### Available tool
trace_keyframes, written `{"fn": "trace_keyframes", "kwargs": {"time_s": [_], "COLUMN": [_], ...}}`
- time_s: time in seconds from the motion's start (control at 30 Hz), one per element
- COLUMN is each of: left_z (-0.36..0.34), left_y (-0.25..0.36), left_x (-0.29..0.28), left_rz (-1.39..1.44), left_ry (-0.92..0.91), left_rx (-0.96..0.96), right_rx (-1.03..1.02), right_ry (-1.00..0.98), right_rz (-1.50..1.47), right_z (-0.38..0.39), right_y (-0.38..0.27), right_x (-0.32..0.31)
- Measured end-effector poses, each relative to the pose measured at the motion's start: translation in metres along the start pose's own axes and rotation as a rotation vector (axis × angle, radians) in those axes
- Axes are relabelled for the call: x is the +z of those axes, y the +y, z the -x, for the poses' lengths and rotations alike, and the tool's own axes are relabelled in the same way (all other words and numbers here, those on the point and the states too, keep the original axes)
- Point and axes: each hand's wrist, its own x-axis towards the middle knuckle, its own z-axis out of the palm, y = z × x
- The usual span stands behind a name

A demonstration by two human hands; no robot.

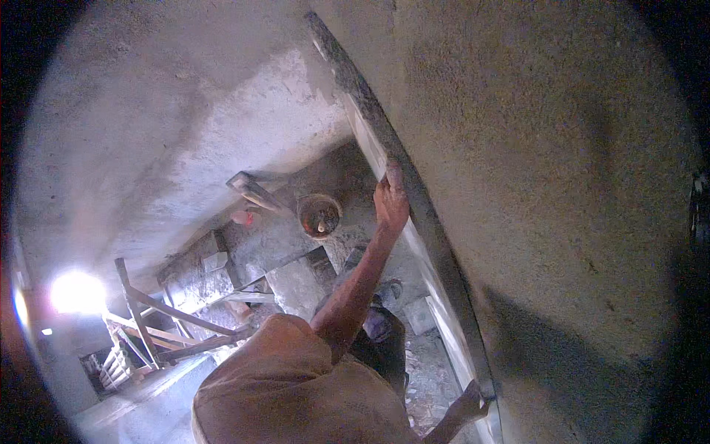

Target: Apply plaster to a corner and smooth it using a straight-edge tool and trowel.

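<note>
A long straightedge (436, 244), a grey and whitish bar, runs slantwise along the rough plastered wall (562, 185). Its upper end reaches toward the top of the picture. My left hand (392, 198) is closed round it about halfway up, with the thumb over its face. Lower down, close to the bottom edge, my right hand (467, 405) grips the same bar. The bar's dark face lies against or very near the wall; the exact contact cannot be made out.
On the floor stands a round bucket (320, 216) with something dark in it. A long board-like piece (255, 192) and a small red thing (242, 217) lie near the left wall. A wooden trestle-like frame (174, 322) and a glaring lamp (78, 292) are at the left.
</note>
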Motion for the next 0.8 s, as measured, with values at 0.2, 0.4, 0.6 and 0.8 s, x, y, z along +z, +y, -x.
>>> {"fn": "trace_keyframes", "kwargs": {"time_s": [0.2,0.4,0.6,0.8], "left_z": [0.021,0.013,-0.019,-0.047], "left_y": [-0.089,-0.035,0.057,0.087], "left_x": [0.014,0.021,-0.017,-0.039], "left_rz": [0.075,0.389,0.153,0.170], "left_ry": [-0.113,-0.262,-0.058,-0.245], "left_rx": [-0.420,-0.877,-0.735,-0.317], "right_rx": [0.040,-0.080,0.249,-0.051], "right_ry": [-0.039,-0.003,0.013,-0.027], "right_rz": [-0.325,-0.012,-0.833,-0.639], "right_z": [-0.004,-0.008,0.014,0.026], "right_y": [0.007,0.035,-0.047,-0.074], "right_x": [0.030,0.007,-0.009,-0.026]}}
